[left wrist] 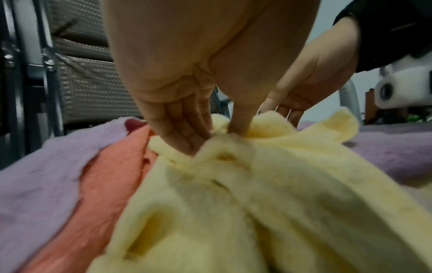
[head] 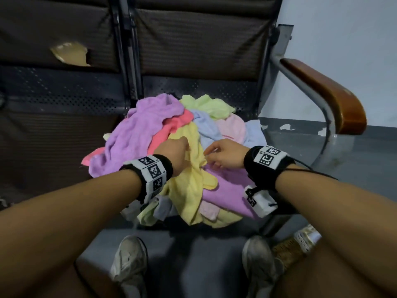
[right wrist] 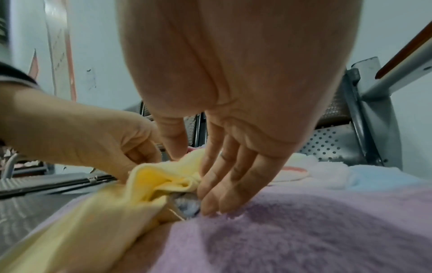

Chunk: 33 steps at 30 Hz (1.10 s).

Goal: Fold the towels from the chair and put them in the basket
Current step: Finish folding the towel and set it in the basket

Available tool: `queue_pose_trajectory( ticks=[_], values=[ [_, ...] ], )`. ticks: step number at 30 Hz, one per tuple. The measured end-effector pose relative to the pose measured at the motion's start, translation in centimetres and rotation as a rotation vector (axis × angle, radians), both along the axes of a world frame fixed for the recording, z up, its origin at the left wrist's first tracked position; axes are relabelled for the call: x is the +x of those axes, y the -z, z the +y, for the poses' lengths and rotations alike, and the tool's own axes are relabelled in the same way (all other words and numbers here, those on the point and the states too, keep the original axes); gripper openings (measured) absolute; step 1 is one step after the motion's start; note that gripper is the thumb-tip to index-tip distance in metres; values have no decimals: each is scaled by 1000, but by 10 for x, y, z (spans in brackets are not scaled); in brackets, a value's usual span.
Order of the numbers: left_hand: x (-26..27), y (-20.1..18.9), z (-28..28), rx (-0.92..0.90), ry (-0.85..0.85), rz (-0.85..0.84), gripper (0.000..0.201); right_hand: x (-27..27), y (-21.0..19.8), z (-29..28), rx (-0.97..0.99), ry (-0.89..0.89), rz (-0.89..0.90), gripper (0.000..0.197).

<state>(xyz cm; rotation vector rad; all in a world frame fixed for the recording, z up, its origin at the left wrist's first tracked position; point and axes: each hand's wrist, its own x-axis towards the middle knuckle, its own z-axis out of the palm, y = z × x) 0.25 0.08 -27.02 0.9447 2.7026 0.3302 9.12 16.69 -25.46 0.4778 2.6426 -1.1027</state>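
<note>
A heap of small towels lies on the chair seat point(head: 247, 104). On top is a crumpled yellow towel point(head: 189, 190). My left hand point(head: 182, 145) grips a bunched part of it; in the left wrist view the thumb and fingers point(left wrist: 187, 133) pinch the yellow towel point(left wrist: 257, 203). My right hand point(head: 209, 157) is close beside it. In the right wrist view a fold of the yellow towel point(right wrist: 163, 177) sits between its thumb and fingers point(right wrist: 217, 184), whose tips touch a purple towel point(right wrist: 304, 230). More purple point(head: 137, 136), coral point(head: 171, 127), green point(head: 206, 104) and blue point(head: 206, 127) towels lie around.
A brown wooden armrest point(head: 328, 93) on a grey metal frame stands to the right. Another dark seat point(head: 53, 125) adjoins on the left. My shoes point(head: 129, 261) are on the grey floor below. A brown woven thing with a white lace edge point(head: 298, 244) sits by my right foot.
</note>
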Motion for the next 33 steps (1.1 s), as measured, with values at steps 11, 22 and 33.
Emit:
queue_pose_trajectory(
  ticks=[11, 22, 33],
  values=[
    [-8, -28, -3, 800, -91, -502, 5, -21, -16, -14, -741, 258, 137, 22],
    [-38, -7, 11, 392, -22, -61, 69, -9, -51, 6, -586, 359, 471, 18],
    [-6, -53, 53, 846, -56, -339, 43, 16, -46, 40, -509, 398, 382, 51]
  ],
)
